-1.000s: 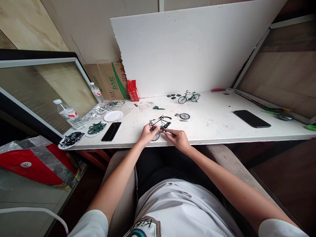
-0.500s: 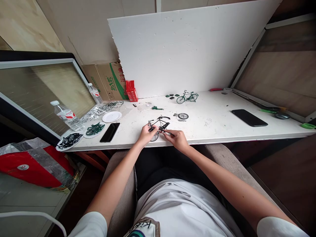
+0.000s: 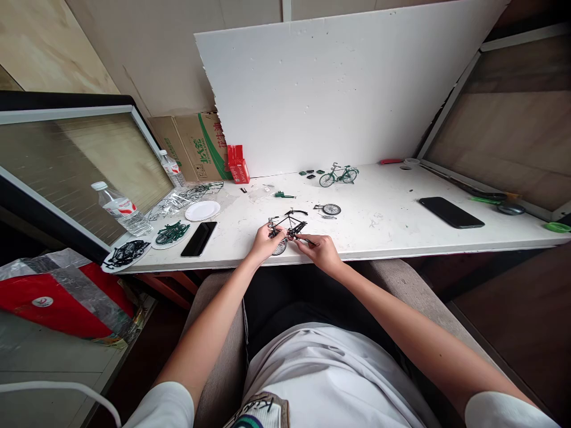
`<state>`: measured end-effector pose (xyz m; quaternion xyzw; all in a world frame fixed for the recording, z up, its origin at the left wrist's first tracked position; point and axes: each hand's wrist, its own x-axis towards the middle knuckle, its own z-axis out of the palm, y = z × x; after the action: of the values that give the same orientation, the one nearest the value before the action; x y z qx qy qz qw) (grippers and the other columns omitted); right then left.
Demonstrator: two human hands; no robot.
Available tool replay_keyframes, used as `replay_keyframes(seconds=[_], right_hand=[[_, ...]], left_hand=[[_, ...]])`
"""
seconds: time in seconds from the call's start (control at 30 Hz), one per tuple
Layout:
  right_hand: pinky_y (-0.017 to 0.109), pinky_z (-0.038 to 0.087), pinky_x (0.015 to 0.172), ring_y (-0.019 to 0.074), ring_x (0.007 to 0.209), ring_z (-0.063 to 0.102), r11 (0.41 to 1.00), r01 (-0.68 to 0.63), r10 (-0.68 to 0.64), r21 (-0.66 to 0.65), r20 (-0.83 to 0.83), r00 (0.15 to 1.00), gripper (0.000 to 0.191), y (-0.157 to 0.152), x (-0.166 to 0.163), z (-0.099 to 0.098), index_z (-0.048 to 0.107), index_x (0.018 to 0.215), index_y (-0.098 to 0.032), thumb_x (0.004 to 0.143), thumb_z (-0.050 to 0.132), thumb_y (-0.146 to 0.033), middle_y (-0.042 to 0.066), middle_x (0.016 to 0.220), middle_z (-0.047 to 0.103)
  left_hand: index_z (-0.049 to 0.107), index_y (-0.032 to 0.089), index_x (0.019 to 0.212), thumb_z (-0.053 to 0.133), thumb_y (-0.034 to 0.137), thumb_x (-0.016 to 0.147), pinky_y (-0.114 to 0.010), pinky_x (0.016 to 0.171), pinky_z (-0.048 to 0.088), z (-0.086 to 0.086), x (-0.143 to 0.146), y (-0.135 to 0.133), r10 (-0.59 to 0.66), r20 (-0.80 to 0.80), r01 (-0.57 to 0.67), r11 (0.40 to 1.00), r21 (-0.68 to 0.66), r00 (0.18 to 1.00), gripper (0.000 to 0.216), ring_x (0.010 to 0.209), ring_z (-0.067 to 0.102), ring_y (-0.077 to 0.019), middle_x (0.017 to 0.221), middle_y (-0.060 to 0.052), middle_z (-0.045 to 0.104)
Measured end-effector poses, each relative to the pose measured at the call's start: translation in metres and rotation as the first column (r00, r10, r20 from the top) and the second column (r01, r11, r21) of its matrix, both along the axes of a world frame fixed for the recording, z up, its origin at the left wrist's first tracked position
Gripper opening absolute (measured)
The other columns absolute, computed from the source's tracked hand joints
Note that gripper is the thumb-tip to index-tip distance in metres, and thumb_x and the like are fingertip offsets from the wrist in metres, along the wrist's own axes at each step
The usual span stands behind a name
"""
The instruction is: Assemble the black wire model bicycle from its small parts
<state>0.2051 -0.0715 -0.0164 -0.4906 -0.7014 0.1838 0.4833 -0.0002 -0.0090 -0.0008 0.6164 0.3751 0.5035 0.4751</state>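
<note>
My left hand is closed on a small black model bicycle at the table's front edge, thumb and fingers pinching it by the frame. One spoked wheel shows below that hand. My right hand is closed around a slim dark tool, whose tip meets the bicycle's lower part; its exact kind is not clear. Just beyond my hands lies a loose spoked wheel with thin small parts beside it. Farther back stands a green model bicycle.
On the white table lie two phones, a green part and a white plate. Plates of black parts and green parts sit left, near water bottles. A red box stands behind.
</note>
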Motion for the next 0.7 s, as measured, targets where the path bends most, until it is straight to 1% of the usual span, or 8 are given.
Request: replay_keyframes(seconds=[0.2, 0.37, 0.57, 0.7], right_hand=[[0.028, 0.039, 0.057, 0.0141, 0.055, 0.049, 1.000, -0.012, 0.012, -0.010, -0.005, 1.000, 0.051, -0.0004, 0.0003, 0.0006, 0.086, 0.118, -0.013, 0.099, 0.066, -0.055, 0.003, 0.061, 0.065], [0.028, 0.040, 0.057, 0.0141, 0.056, 0.049, 1.000, -0.010, 0.010, -0.013, 0.000, 1.000, 0.049, -0.0005, 0.0005, 0.0010, 0.086, 0.117, -0.013, 0.098, 0.066, -0.053, 0.004, 0.062, 0.066], [0.028, 0.040, 0.059, 0.0151, 0.057, 0.052, 1.000, -0.023, 0.023, -0.004, -0.005, 1.000, 0.045, -0.0008, 0.0004, 0.0013, 0.087, 0.117, -0.013, 0.099, 0.067, -0.049, 0.005, 0.064, 0.068], [0.028, 0.042, 0.060, 0.0155, 0.058, 0.054, 1.000, -0.026, 0.026, -0.014, -0.003, 1.000, 0.047, -0.0003, 0.0009, 0.0001, 0.086, 0.118, -0.012, 0.099, 0.067, -0.050, 0.005, 0.065, 0.069]], left_hand=[[0.072, 0.017, 0.090, 0.085, 0.039, 0.082, -0.037, 0.093, 0.054, 0.0000, -0.0005, -0.0001, 0.014, -0.021, -0.014, 1.000, 0.020, 1.000, 0.027, 0.098, 0.072, -0.0251, 0.098, -0.010, 0.077], [0.072, 0.017, 0.090, 0.086, 0.040, 0.082, -0.038, 0.095, 0.054, 0.0004, -0.0005, -0.0001, 0.008, -0.026, -0.008, 1.000, 0.022, 1.000, 0.028, 0.098, 0.072, -0.0251, 0.098, -0.011, 0.077], [0.072, 0.017, 0.089, 0.086, 0.041, 0.081, -0.038, 0.095, 0.053, -0.0005, -0.0008, 0.0006, 0.011, -0.032, -0.010, 1.000, 0.024, 0.999, 0.029, 0.097, 0.071, -0.0249, 0.098, -0.011, 0.076], [0.071, 0.017, 0.089, 0.086, 0.040, 0.081, -0.036, 0.094, 0.053, -0.0003, -0.0007, 0.0004, 0.012, -0.029, -0.012, 1.000, 0.013, 1.000, 0.029, 0.097, 0.071, -0.0241, 0.098, -0.010, 0.076]])
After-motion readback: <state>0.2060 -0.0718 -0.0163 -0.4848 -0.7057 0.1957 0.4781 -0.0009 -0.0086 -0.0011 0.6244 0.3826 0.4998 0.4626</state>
